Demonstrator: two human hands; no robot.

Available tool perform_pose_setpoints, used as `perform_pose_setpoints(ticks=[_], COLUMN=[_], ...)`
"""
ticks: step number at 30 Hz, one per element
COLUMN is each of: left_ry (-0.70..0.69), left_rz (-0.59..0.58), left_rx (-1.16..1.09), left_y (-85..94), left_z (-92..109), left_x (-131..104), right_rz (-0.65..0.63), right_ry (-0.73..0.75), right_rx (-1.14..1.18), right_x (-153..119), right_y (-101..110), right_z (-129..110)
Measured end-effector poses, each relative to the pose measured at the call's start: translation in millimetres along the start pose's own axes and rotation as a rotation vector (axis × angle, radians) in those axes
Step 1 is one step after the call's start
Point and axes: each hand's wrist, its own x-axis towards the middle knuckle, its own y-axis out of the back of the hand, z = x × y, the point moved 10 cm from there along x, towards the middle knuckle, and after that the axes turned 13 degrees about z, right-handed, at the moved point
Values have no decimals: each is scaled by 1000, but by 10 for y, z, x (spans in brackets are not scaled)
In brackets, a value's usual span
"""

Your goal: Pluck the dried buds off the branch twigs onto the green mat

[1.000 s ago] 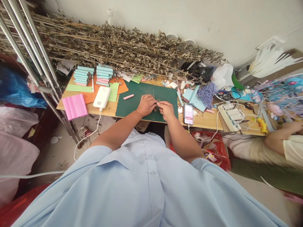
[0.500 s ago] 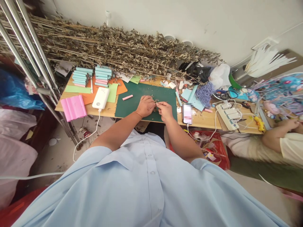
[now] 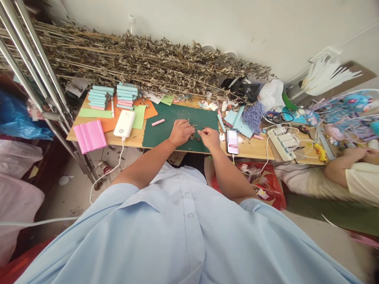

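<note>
Over the dark green mat (image 3: pixel 173 115), my left hand (image 3: pixel 181 133) is closed around a small bunch of dried plant bits (image 3: pixel 192 132), which shows at its fingertips. Just right of the bunch, my right hand (image 3: pixel 209 139) is closed in a pinch; what its fingers grip, if anything, is too small to make out. A small gap lies between the two hands. A pink paper roll (image 3: pixel 158 122) rests on the mat to the left of my left hand.
Dried stalks (image 3: pixel 142 63) lie along the wall. Blue rolls (image 3: pixel 97 97), pink paper (image 3: pixel 90 136) and a white power bank (image 3: pixel 124 124) are at left. A phone (image 3: pixel 233 142), purple string (image 3: pixel 253 114) and a power strip (image 3: pixel 282 144) stand right, near another person's arm (image 3: pixel 340 167).
My right hand has moved a little to the right, away from the dried bits and my left hand. The view has shifted slightly.
</note>
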Motion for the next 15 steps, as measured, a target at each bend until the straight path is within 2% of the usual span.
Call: perform_pose_setpoints(ticks=[2, 4, 6, 9, 12, 14, 15], left_ry=[-4, -7, -8, 3, 61, 115, 135], left_rz=[-6, -15, -27, -25, 35, 92, 116], left_rx=[-1, -2, -3, -8, 1, 15, 20], left_y=[-5, -13, -24, -23, 29, 82, 104], left_z=[-1, 0, 1, -11, -81, -148, -174], left_x=[0, 1, 1, 5, 16, 20, 18], right_rz=[-2, -66, -106, -14, 61, -4, -81], right_ry=[-2, -12, -4, -26, -78, -67, -54], right_rx=[147, 278, 313, 317, 405, 441, 439], right_x=[-38, -90, -119, -84, -108, -232, -337], right_y=[-24, -114, -166, -43, 152, 200, 179], right_z=[-79, -163, -231, -222, -160, -171, -189])
